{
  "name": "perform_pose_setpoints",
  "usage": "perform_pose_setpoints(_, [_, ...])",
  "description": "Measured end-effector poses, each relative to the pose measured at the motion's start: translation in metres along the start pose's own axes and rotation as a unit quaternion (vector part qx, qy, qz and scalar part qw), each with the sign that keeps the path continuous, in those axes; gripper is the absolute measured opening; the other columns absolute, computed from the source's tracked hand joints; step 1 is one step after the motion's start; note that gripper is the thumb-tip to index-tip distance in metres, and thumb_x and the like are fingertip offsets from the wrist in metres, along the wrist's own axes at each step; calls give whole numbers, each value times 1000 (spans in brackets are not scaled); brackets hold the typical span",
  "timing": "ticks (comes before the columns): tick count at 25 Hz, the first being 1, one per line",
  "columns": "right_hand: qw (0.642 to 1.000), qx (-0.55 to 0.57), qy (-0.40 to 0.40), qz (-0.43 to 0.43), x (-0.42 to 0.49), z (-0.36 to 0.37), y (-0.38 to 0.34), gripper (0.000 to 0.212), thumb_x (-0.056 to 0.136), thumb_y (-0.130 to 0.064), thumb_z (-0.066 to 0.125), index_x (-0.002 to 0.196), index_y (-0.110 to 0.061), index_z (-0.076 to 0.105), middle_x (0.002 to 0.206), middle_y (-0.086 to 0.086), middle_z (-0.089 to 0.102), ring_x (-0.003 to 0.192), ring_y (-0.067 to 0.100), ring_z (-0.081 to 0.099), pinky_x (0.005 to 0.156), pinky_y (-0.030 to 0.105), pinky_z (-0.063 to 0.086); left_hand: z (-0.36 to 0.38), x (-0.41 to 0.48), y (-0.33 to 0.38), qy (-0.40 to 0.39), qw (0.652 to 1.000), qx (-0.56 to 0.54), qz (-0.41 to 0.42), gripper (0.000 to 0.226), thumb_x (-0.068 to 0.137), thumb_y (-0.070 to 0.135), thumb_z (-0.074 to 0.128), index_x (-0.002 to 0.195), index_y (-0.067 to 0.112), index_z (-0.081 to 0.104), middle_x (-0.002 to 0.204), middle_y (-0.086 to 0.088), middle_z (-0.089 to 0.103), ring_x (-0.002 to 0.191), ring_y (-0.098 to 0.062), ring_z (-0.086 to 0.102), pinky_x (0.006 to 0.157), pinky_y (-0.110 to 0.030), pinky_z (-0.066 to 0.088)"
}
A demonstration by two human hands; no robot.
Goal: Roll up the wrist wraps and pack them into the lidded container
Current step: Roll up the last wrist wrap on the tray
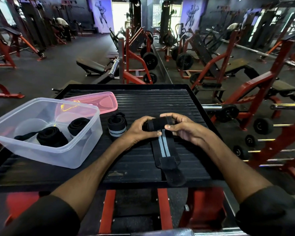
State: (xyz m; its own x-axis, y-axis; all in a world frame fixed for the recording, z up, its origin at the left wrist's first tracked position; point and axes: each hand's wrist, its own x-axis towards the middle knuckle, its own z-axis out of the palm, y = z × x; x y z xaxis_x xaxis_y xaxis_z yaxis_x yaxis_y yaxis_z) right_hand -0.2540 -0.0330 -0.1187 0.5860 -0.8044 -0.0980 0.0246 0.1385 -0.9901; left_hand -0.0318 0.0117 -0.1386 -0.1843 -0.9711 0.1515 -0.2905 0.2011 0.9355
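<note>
A black wrist wrap [163, 147] with two grey-blue stripes lies on the ribbed black platform [143, 103], its far end partly rolled. My left hand [141, 130] and my right hand [180, 126] grip that rolled end from either side; the tail runs back toward me. A rolled striped wrap [117, 129] stands just left of my left hand. The clear plastic container [46, 150] sits open at the left, with two rolled black wraps [52, 136] [77, 125] inside. Its pink lid [99, 101] lies behind it.
The platform sits on a red frame [109, 208] and has a raised rim. Around it stand red gym machines, benches and weight plates [150, 60]; dumbbell racks [262, 126] line the right. A mirror wall is behind.
</note>
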Motion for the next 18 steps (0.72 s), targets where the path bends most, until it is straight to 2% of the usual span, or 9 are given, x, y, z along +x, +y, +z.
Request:
perform_pose_setpoints(2, [998,61,-21,13,-2,-2,-5,55,81,-5,70,134,-16,62,122,13,67,109,26,64,101,47,47,1,0,-2,30,998,46,30,54,71,23,90,119,17,64,117,3,68,110,-9,62,98,-24,47])
perform_pose_setpoints(4, [996,79,-16,32,-2,0,-7,53,83,-14,71,135,-16,61,120,10,69,106,23,66,96,43,50,1,-2,-2,50,991,108,61,57,69,32,90,119,24,63,115,11,67,110,-7,62,97,-23,47])
perform_pose_setpoints(7, [997,-56,-2,57,0,5,-4,52,81,-29,80,127,-13,63,113,4,71,103,17,67,92,36,51,3,-5,-2,56,970,185,148,57,70,30,90,119,18,63,113,8,68,105,-5,64,93,-18,47])
perform_pose_setpoints(9, [991,-113,-11,69,-1,4,-4,46,82,-34,80,119,-15,63,107,2,70,97,12,68,82,28,52,3,-5,-2,52,959,209,187,57,71,27,90,119,15,62,114,5,68,105,-8,65,92,-21,49])
perform_pose_setpoints(11, [992,-114,7,56,-3,0,-4,40,84,-28,81,117,-13,64,103,4,68,95,15,67,78,29,53,3,-2,-1,31,967,190,167,59,73,23,88,124,18,58,118,7,65,110,-8,62,95,-20,46])
perform_pose_setpoints(12, [993,-104,23,41,-4,-2,-4,41,83,-23,82,118,-11,65,102,5,68,94,17,68,78,31,53,3,-1,0,9,978,163,132,61,75,20,87,127,22,55,122,10,61,114,-6,59,97,-18,43])
perform_pose_setpoints(15, [993,-108,54,-20,-7,1,-3,46,78,-3,82,120,-9,66,95,1,69,86,11,67,73,24,54,0,0,4,-69,997,43,15,56,85,15,78,133,27,50,130,11,56,119,2,52,100,-12,40])
perform_pose_setpoints(18, [993,-101,43,-48,-5,2,-1,55,69,10,81,118,-9,67,100,7,70,95,19,65,85,34,54,-2,1,3,-62,997,35,-4,49,87,12,76,131,18,55,127,7,60,109,13,55,94,-8,42])
